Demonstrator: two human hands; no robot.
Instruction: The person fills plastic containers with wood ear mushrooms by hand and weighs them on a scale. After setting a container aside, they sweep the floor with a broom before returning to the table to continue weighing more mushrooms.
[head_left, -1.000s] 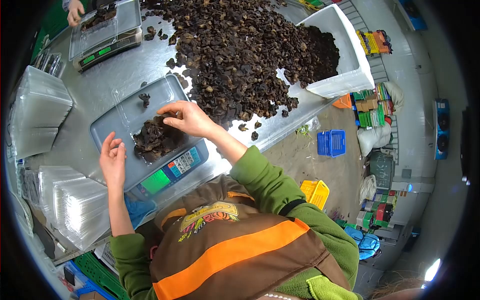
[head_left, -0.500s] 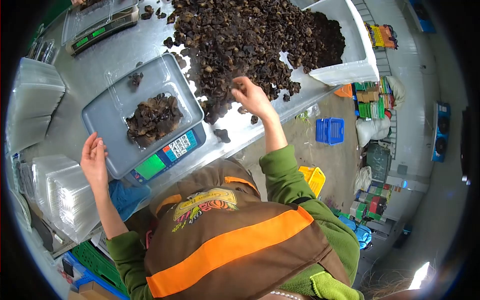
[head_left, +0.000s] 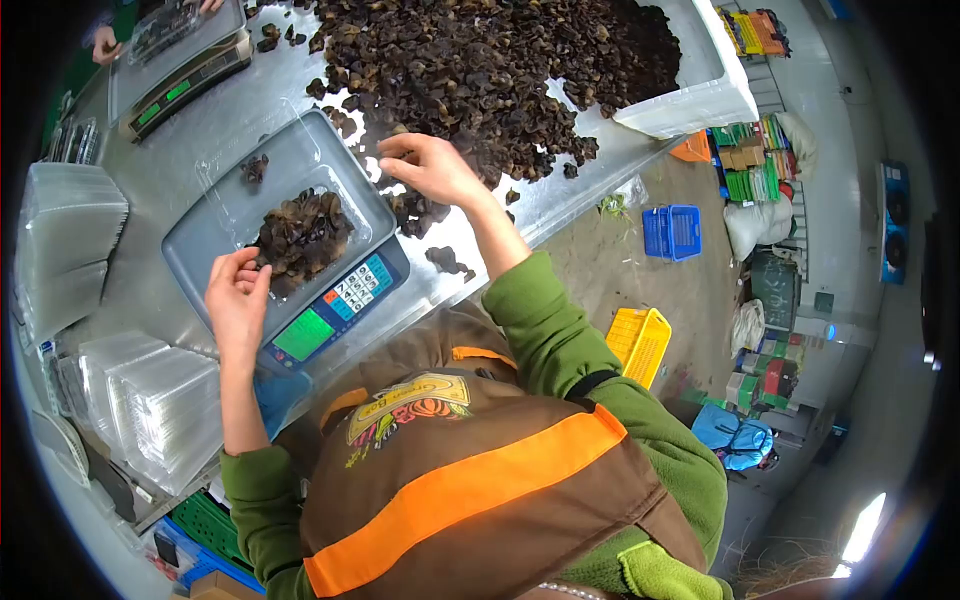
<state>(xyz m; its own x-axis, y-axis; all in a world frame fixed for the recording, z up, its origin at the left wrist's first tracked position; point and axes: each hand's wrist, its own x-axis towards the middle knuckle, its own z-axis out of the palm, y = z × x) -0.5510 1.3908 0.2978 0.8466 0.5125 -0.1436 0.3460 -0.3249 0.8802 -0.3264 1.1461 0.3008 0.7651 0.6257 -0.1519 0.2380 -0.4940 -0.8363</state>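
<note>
While a dark-brown, crinkled portion (head_left: pixel 303 235) sits in a clear plastic, lidded, opened container (head_left: pixel 243 203) on a scale's shallow grey rectangular tray (head_left: pixel 190 250): bare left hand (head_left: pixel 238 295), shifted from the tray's rim to the portion's edge, fingers parted, half-curled, contact uncertain. Bare right hand (head_left: pixel 430 168), brought from the loose dark-brown heap (head_left: pixel 450 80) towards the tray; fingers bent, any pinched piece indiscernible. Inference: work turning from heap back to container.
</note>
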